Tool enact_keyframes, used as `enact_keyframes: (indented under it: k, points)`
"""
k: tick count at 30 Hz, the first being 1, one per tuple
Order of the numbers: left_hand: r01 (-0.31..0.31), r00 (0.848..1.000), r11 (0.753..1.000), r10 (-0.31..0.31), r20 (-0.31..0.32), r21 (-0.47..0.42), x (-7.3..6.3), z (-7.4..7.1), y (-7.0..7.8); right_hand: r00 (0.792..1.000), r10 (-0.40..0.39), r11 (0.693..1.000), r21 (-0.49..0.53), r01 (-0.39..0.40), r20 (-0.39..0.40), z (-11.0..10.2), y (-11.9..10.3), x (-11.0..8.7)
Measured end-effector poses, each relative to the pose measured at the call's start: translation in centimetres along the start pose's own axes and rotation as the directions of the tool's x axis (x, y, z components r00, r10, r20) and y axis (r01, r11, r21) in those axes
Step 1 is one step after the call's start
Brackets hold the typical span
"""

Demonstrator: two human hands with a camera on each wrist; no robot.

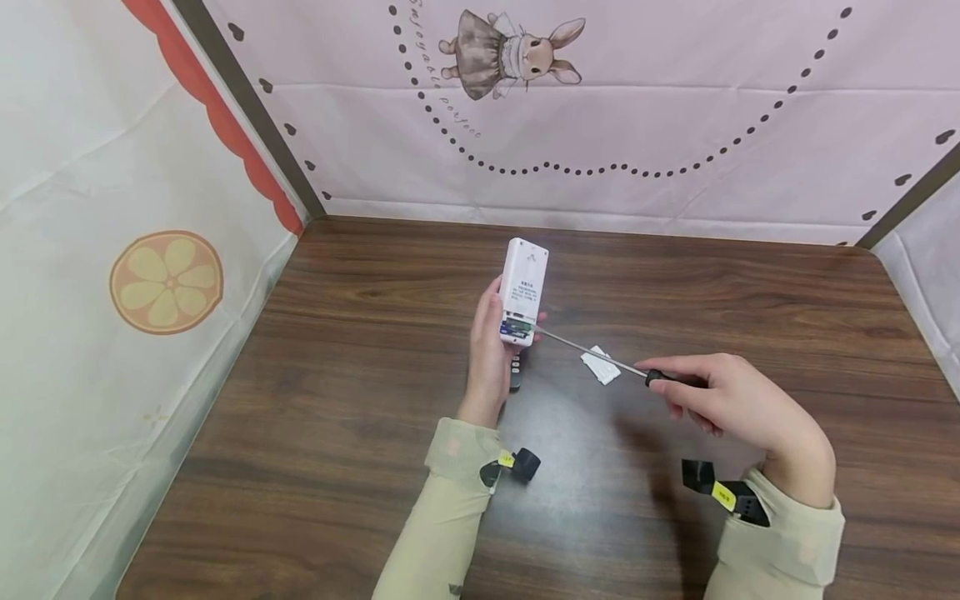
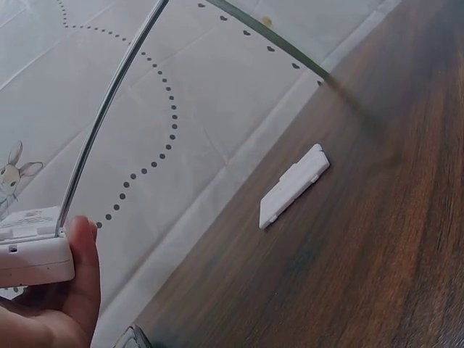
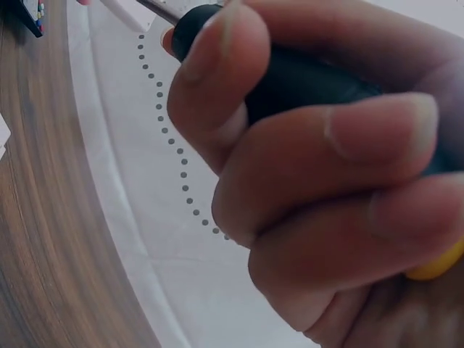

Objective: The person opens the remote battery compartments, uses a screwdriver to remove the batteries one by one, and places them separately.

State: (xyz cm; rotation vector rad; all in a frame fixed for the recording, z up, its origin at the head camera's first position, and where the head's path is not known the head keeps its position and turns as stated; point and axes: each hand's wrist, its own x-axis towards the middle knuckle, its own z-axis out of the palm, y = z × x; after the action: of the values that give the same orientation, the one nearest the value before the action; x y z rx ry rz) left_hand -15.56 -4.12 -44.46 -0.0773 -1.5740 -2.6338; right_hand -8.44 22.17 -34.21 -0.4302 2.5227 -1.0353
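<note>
My left hand (image 1: 490, 354) grips a white remote control (image 1: 524, 279), its back turned up and its battery bay uncovered. Batteries (image 1: 516, 328) with blue and green wrappers lie in that bay. In my right hand (image 1: 738, 404) is a screwdriver (image 1: 592, 352) with a long metal shaft. Its tip reaches the side of the battery bay; whether it touches a battery cannot be made out. The right wrist view shows fingers curled round the dark screwdriver handle (image 3: 304, 87), which has a yellow part. A white battery cover (image 1: 602, 365) lies on the table, right of the remote.
Partly hidden under my left hand, a dark remote (image 1: 515, 372) with buttons lies on the brown wooden table (image 1: 360, 350). Behind the table hangs a pale cloth (image 1: 637, 125) with a rabbit print, and another printed cloth (image 1: 90, 375) hangs at the left.
</note>
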Motion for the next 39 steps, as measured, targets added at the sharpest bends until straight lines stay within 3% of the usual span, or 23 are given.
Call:
enact_keyframes:
  k: [3, 8, 13, 16, 22, 29, 33, 39]
  points:
    - [-0.018, 1.000, 0.999, 0.019, -0.011, 0.039, 0.1, 0.0, -0.2, 1.000, 0.017, 1.000, -0.015, -0.017, -0.002, 0.1, -0.3, -0.1]
    - [-0.029, 0.999, 0.978, 0.035, -0.028, 0.204, -0.2, 0.4, 0.1, 0.999, 0.019, 0.992, -0.126, -0.022, -0.032, 0.6, -1.8, -0.2]
    - [-0.024, 0.998, 0.894, 0.045, -0.037, 0.447, -0.4, 0.7, -0.2, 0.992, -0.071, 0.949, -0.312, 0.034, -0.107, 1.5, -3.9, -0.4]
    - [-0.020, 0.998, 0.861, 0.049, -0.044, 0.509, -0.4, 0.8, -0.2, 0.984, -0.122, 0.928, -0.367, 0.066, -0.133, 2.0, -4.7, -0.2]
    - [-0.003, 0.995, 0.913, 0.044, -0.091, 0.409, 0.0, 0.0, 0.4, 0.985, -0.125, 0.954, -0.287, 0.087, -0.117, 1.8, -3.4, 0.9]
    - [0.095, 0.992, 0.979, -0.077, -0.103, 0.180, 0.4, -0.6, 1.0, 0.994, -0.074, 0.987, -0.149, 0.061, -0.082, 1.2, -0.8, 1.5]
    - [0.105, 0.992, 0.993, -0.101, -0.080, 0.058, 0.3, -0.6, 1.3, 0.997, -0.028, 0.996, -0.083, 0.022, -0.072, 0.7, 0.0, 1.5]
    - [0.103, 0.993, 0.991, -0.108, -0.046, -0.085, 0.3, -1.0, 1.4, 0.997, -0.050, 0.999, -0.003, 0.050, -0.060, 0.7, 0.8, 1.9]
